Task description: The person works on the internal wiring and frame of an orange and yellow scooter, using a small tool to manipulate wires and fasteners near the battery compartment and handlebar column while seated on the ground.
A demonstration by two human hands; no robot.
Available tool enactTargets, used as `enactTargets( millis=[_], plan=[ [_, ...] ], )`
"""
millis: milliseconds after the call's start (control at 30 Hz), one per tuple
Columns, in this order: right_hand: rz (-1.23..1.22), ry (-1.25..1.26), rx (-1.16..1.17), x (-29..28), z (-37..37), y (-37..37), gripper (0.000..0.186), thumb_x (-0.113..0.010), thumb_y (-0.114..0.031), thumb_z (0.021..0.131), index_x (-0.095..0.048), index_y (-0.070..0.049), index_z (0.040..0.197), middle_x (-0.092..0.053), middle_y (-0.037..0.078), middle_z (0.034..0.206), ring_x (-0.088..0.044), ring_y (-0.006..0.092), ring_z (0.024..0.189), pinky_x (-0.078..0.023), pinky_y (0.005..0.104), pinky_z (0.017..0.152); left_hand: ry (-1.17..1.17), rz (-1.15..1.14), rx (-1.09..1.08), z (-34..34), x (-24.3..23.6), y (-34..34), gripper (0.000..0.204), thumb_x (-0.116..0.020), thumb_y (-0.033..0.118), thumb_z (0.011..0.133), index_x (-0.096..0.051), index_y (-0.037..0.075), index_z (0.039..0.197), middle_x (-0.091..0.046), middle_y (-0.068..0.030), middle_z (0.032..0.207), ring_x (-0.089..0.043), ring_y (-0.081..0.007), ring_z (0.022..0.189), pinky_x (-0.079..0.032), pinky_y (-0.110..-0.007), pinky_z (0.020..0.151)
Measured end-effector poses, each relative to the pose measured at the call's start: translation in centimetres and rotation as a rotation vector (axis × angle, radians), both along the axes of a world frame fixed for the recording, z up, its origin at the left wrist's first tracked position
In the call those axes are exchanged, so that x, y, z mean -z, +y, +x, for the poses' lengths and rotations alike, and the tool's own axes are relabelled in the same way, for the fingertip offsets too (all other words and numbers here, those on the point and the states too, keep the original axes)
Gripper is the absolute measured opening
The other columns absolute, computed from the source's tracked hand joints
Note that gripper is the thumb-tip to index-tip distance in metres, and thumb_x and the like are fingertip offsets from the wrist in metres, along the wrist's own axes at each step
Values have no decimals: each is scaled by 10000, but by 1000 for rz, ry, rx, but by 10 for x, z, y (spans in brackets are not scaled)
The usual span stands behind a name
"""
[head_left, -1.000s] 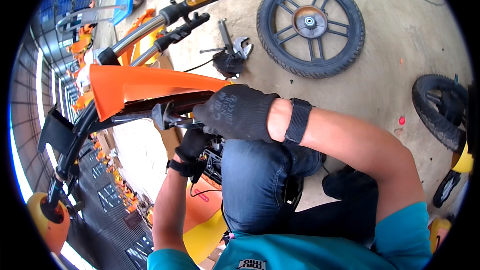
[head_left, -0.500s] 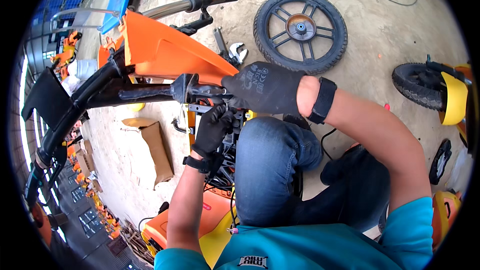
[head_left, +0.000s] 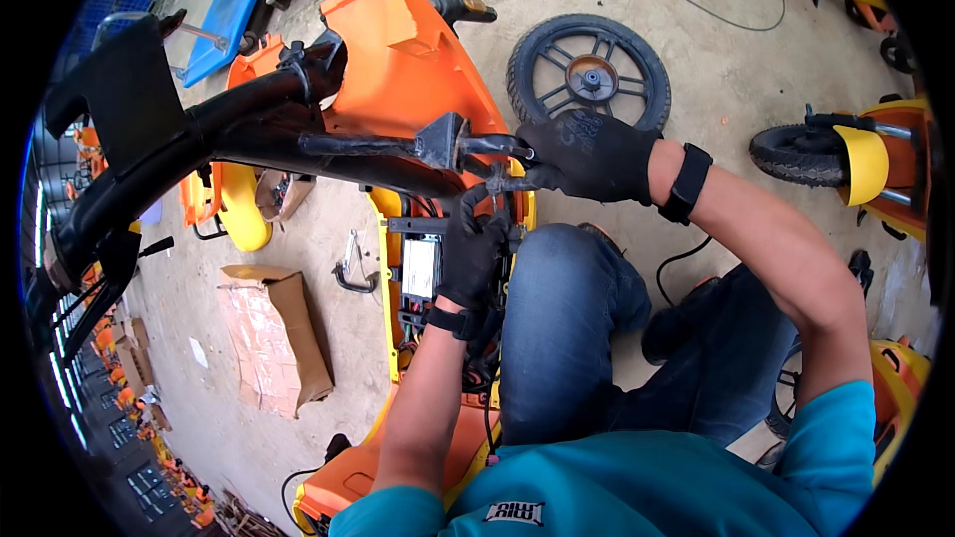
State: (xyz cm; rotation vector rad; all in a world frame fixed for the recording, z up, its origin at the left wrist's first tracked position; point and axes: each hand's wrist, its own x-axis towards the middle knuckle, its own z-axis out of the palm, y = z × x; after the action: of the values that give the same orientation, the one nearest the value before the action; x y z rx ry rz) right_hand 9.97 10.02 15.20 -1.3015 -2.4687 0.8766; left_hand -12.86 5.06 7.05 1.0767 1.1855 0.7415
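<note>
An orange-and-yellow scooter with a thick black frame tube (head_left: 348,161) lies open in front of me. A dark bracket with a flared end (head_left: 438,142) sticks out from the tube. My right hand (head_left: 594,154), in a black glove, is closed at the bracket's right end, around something its fingers hide. Just below, my left hand (head_left: 472,251), also gloved, has its fingers pinched together. A small greyish metal piece (head_left: 496,182) stands upright between the hands; which hand grips it I cannot tell. Under my left wrist, a silver box (head_left: 420,268) sits inside the scooter's body.
A loose wheel (head_left: 589,75) lies on the floor beyond my right hand. To the left are a cardboard box (head_left: 274,343) and a few metal tools (head_left: 353,264). Another scooter's front wheel (head_left: 801,154) stands at right. An orange panel (head_left: 398,60) rises behind the tube.
My view has shifted, bringing more of the scooter's open body and the silver box into sight. The small metal piece now shows between my hands, which stay close together by the bracket.
</note>
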Motion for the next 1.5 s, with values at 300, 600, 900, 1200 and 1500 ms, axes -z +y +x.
enactTargets(
  millis=[300, 600, 900, 1200, 1500],
  plan=[
    [-108, -29, 123, 1, -6, -5, 219, -679, -80, 842, -587, -21, 1032, -653, 176, 875, -633, 354, 827, -498, 409, 720, -271, -210, -70, -2, 4, -6, 408, -543, 30, 933, -490, 74, 1335, -639, -52, 887, -632, -96, 725, -518, -232, 641],
    [-47, -5, 123, 3, -10, -7, 219, -670, -101, 879, -568, -36, 1062, -669, 154, 823, -662, 325, 778, -512, 387, 704, -255, -194, -16, -10, 6, 1, 424, -550, 1, 908, -465, 30, 1322, -634, -98, 828, -649, -139, 665, -546, -272, 615],
    [7, -44, 102, 12, -6, -11, 227, -601, -224, 936, -575, -72, 1103, -671, 144, 850, -672, 298, 798, -515, 390, 708, -151, -139, 55, -12, 6, 5, 390, -568, 43, 930, -489, 58, 1312, -658, -71, 910, -670, -120, 737, -550, -242, 659],
    [-5, -116, 212, 6, -16, -19, 229, -609, -210, 928, -564, -48, 1083, -665, 170, 915, -651, 332, 862, -496, 417, 742, -85, -97, 80, -11, 0, 5, 386, -614, 40, 904, -509, 57, 1275, -655, -56, 898, -656, -100, 727, -543, -228, 650],
    [7, -206, 263, 15, -17, -20, 280, -590, -242, 939, -563, -60, 1150, -645, 181, 993, -640, 341, 932, -502, 421, 793, -70, -76, 96, -12, 4, 8, 363, -614, -2, 885, -527, 61, 1232, -653, -53, 915, -655, -99, 731, -546, -232, 647]
  ],
)
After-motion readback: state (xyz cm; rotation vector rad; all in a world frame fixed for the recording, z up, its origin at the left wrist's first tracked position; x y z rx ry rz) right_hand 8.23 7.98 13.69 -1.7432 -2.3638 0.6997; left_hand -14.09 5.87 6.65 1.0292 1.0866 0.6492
